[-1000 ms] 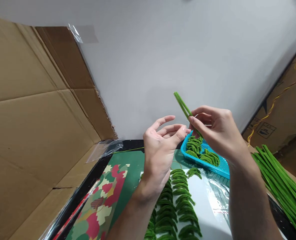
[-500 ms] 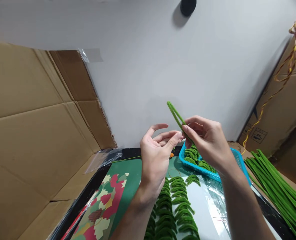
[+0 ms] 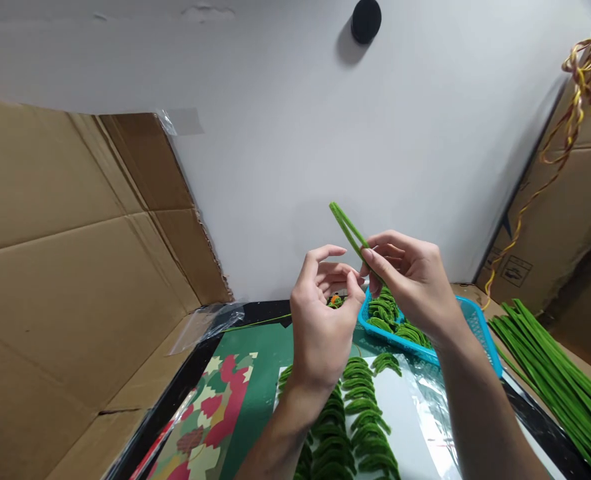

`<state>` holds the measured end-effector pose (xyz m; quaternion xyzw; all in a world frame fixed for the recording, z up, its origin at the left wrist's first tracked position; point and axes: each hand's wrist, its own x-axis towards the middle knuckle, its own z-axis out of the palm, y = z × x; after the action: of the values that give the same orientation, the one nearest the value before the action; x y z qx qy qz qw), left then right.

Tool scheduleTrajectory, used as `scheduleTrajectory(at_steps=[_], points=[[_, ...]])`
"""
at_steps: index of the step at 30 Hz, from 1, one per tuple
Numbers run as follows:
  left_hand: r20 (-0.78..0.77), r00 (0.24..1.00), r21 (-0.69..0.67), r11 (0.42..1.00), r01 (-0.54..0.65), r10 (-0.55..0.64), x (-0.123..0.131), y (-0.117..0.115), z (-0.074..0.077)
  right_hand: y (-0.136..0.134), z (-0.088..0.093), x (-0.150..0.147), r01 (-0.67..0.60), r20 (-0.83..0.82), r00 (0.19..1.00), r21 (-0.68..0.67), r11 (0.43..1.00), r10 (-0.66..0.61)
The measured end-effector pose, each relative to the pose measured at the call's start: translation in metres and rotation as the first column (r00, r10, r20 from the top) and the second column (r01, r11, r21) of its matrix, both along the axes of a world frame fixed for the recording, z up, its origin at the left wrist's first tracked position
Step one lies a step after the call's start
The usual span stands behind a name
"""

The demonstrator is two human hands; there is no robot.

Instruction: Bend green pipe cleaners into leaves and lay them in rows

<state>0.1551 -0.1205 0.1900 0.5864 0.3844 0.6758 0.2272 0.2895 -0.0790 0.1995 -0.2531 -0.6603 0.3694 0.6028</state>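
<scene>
My right hand pinches a green fuzzy pipe cleaner between thumb and fingers. It is bent double into a narrow loop that slants up to the left. Close beside it, my left hand has its thumb bent in against curled fingers, with the index finger raised apart. Whether the left fingertips hold an end of the pipe cleaner is hidden. Below the hands, rows of curved green fuzzy pieces lie on a white sheet.
A blue basket holding similar green pieces stands behind my right wrist. Long green pipe cleaners are bundled at the right. A patterned sheet lies on the green mat. Cardboard walls the left; twisted cord hangs at right.
My left hand has shifted slightly right and down, its fingers more curled. The right hand still holds the folded pipe cleaner almost in place. The view has tilted slightly upward.
</scene>
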Motion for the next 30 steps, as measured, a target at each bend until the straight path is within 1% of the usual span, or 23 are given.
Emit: scheduleTrajectory(at_steps=[3,9,12,15,20,23,25,28,30], points=[[-0.081,0.995,0.042,0.998,-0.055,0.058,0.001,0.003,-0.003,0.002,0.000,-0.001,0.029,0.013,0.999,0.031,0.999,-0.029],[-0.178,0.979,0.051,0.995,-0.088,0.096,-0.001,0.008,-0.008,0.005,-0.001,0.001,0.107,0.076,0.991,0.061,0.992,-0.112],[-0.232,0.965,0.050,0.992,-0.114,0.123,-0.003,0.009,-0.009,0.005,-0.001,0.003,0.106,0.136,0.984,0.059,0.993,-0.113],[-0.296,0.947,0.056,0.992,-0.115,0.127,-0.005,0.008,-0.009,0.005,-0.002,0.004,0.092,0.206,0.973,0.058,0.994,-0.102],[-0.338,0.937,-0.005,0.995,-0.097,0.090,-0.007,0.007,-0.009,0.008,-0.004,0.012,0.094,0.257,0.961,0.053,0.994,-0.105],[-0.368,0.928,-0.050,0.996,-0.079,0.055,-0.011,0.010,-0.009,0.010,-0.004,0.022,0.100,0.297,0.948,0.053,0.994,-0.111],[-0.406,0.913,-0.085,0.992,-0.090,0.048,-0.014,0.014,-0.011,0.011,-0.003,0.030,0.100,0.329,0.938,0.048,0.994,-0.111],[-0.434,0.897,-0.114,0.983,-0.145,0.082,-0.020,0.020,-0.015,0.013,-0.004,0.044,0.069,0.395,0.916,0.020,0.997,-0.072],[-0.397,0.911,-0.111,0.980,-0.166,0.109,-0.023,0.024,-0.016,0.014,-0.005,0.051,0.043,0.455,0.890,0.003,0.999,-0.040]])
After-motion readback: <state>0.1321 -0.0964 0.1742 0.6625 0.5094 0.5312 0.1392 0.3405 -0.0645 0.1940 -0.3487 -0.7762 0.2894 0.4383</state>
